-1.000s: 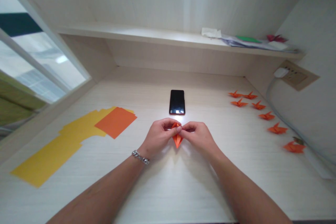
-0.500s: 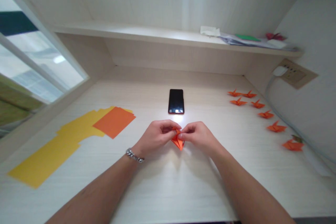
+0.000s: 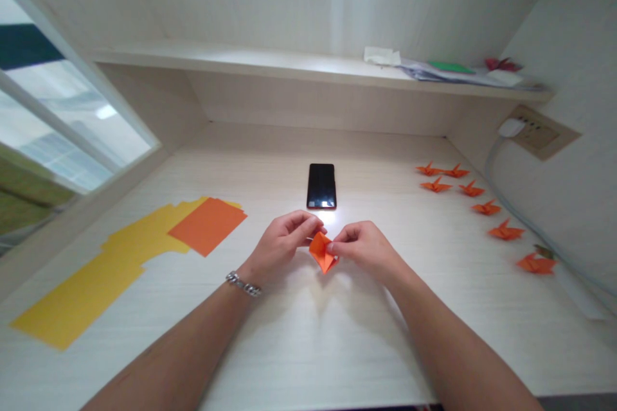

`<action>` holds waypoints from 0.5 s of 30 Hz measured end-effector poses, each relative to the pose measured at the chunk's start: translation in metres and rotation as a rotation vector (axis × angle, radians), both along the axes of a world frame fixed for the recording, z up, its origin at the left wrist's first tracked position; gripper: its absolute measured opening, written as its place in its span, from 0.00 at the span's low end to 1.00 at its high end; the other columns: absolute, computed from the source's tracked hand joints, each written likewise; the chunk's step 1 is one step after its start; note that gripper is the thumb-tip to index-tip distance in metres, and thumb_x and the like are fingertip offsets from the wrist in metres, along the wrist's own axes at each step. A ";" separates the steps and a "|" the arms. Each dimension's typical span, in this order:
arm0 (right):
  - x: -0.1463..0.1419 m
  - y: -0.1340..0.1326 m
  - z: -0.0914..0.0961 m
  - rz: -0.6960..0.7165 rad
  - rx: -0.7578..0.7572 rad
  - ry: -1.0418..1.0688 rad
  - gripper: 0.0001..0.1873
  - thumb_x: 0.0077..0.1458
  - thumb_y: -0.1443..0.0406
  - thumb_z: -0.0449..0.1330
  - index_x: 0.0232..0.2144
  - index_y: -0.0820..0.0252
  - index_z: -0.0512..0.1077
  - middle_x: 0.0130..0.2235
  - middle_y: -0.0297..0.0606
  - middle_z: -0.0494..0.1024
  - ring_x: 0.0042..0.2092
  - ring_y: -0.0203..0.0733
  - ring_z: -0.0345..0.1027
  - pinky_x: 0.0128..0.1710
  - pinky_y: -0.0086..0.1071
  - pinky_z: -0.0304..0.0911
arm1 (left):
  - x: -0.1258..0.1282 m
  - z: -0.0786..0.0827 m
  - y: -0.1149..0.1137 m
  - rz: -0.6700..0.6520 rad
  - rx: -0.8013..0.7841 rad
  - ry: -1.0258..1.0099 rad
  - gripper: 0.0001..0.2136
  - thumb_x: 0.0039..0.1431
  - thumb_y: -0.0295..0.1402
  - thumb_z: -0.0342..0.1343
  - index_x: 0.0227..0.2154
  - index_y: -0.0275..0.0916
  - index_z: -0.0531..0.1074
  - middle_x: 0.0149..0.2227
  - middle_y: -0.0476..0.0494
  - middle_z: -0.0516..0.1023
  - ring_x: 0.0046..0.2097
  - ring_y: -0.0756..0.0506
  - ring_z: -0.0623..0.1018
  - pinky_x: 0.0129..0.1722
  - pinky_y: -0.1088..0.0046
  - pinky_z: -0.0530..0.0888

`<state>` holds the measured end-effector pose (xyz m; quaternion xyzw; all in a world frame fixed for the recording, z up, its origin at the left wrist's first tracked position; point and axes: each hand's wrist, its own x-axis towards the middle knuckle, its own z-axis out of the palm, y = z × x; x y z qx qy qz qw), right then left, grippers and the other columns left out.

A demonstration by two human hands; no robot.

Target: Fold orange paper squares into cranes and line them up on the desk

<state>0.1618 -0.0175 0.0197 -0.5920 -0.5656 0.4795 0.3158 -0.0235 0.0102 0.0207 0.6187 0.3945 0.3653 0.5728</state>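
Observation:
A small piece of folded orange paper (image 3: 322, 254) is held just above the desk, its lower point towards me and a flap spread open on its left. My right hand (image 3: 361, 245) pinches its right side between thumb and fingers. My left hand (image 3: 289, 236), with a chain bracelet at the wrist, is closed at the paper's upper left edge. Some of its fingertips are hidden behind the paper. Beyond the hands a black phone (image 3: 321, 186) lies flat.
Yellow sheets (image 3: 77, 298) fan out on the left, with orange square paper (image 3: 208, 226) on top. Several folded orange cranes (image 3: 505, 231) line the right side. A cable (image 3: 520, 221) runs from a wall socket (image 3: 542, 133). Papers (image 3: 448, 72) lie on the shelf (image 3: 241, 59).
My left thumb has moved off the front of the folded paper to its upper edge. The paper's left flap now stands wider open. My right hand keeps its pinch.

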 end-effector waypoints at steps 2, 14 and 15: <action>0.000 0.000 0.000 -0.002 0.010 -0.007 0.08 0.41 0.63 0.64 0.20 0.64 0.77 0.21 0.36 0.76 0.23 0.34 0.64 0.22 0.26 0.54 | 0.000 0.000 -0.002 -0.005 0.038 0.041 0.12 0.54 0.40 0.59 0.35 0.35 0.75 0.35 0.41 0.79 0.36 0.46 0.78 0.37 0.71 0.76; -0.002 0.000 -0.006 0.060 0.003 -0.006 0.11 0.42 0.60 0.64 0.20 0.65 0.77 0.21 0.35 0.75 0.23 0.34 0.63 0.23 0.26 0.54 | 0.000 0.006 -0.005 0.003 0.202 0.241 0.07 0.52 0.35 0.60 0.28 0.36 0.77 0.30 0.44 0.80 0.30 0.49 0.77 0.31 0.76 0.73; -0.002 0.000 -0.006 0.063 -0.001 0.000 0.11 0.42 0.60 0.64 0.21 0.64 0.77 0.21 0.35 0.75 0.23 0.34 0.63 0.23 0.26 0.54 | 0.000 0.006 -0.005 0.004 0.205 0.242 0.07 0.53 0.35 0.60 0.28 0.36 0.77 0.29 0.45 0.80 0.29 0.49 0.76 0.30 0.76 0.72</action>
